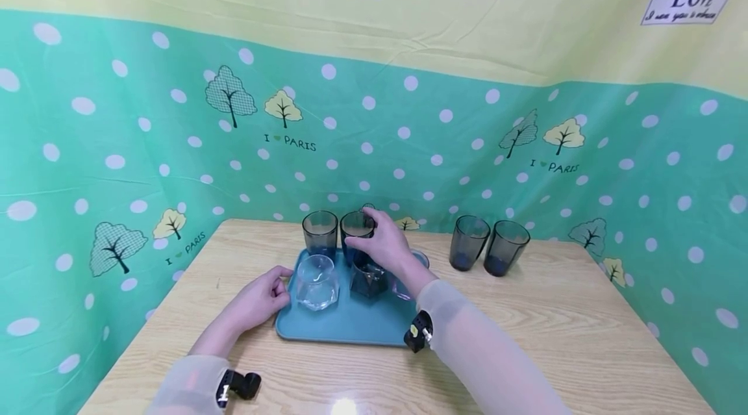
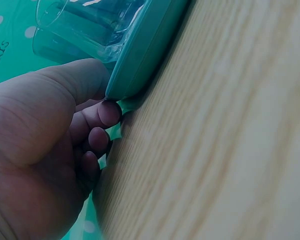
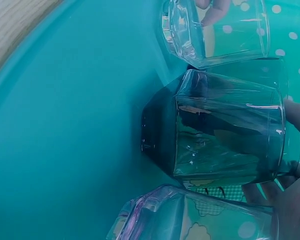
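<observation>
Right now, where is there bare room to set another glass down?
Bare patches: the front strip of the blue tray, between the clear faceted glass and the front rim; and the tabletop right of the right sleeve, in front of two grey tumblers. Crowded: the tray's back half, where glasses cluster around the right hand.

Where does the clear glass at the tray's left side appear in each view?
Head: clear glass, below and slightly left of centre.
Left wrist: clear glass, upper left, cut off by the top edge.
Right wrist: clear glass, top, right of centre, also cut off.
Shared landmark: the tray.
</observation>
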`<state>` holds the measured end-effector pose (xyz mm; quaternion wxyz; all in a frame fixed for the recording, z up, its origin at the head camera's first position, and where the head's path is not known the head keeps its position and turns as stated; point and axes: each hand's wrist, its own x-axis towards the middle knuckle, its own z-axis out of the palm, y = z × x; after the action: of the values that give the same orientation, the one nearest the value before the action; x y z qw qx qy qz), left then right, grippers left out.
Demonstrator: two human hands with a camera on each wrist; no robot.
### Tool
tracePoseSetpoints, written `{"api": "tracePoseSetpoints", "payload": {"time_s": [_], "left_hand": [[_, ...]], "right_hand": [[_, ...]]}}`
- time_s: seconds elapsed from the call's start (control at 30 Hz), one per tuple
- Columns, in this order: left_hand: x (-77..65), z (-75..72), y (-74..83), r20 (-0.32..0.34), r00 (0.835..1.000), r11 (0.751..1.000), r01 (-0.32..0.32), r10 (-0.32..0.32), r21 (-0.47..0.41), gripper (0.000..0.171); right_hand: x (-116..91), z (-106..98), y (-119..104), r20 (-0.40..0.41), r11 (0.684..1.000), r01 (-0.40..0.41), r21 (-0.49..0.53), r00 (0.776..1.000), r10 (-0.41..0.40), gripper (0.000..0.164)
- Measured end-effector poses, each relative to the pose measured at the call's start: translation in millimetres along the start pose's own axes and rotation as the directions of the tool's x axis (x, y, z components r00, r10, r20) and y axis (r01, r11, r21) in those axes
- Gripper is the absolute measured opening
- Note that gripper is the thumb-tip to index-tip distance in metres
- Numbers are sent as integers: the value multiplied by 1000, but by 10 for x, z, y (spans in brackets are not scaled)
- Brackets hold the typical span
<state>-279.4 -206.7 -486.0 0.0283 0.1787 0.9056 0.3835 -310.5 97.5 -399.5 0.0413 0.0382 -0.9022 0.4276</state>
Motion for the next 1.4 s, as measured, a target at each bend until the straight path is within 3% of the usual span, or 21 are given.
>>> {"api": "tracePoseSetpoints", "payload": {"time_s": [0.37, 0.8, 1.0, 1.4], "left_hand": [[-5, 16, 7, -3, 1000, 1000, 12, -12, 2, 51], [-1, 22, -30, -13, 1000, 1000, -14, 14, 14, 50], [-8, 6, -10, -3, 1000, 1000, -6, 6, 11, 51], [1, 9, 4, -1, 1000, 1000, -12, 12, 15, 51]], "right_hand": [[-38, -79, -65, -34, 997, 39, 65, 999, -37, 88], [-100, -386, -306, -85, 984, 85, 157, 994, -73, 86], [-185, -598, -371, -90, 980, 76, 184, 994, -60, 86], [-376, -1213, -367, -122, 978, 64, 196, 992, -40, 90]]}}
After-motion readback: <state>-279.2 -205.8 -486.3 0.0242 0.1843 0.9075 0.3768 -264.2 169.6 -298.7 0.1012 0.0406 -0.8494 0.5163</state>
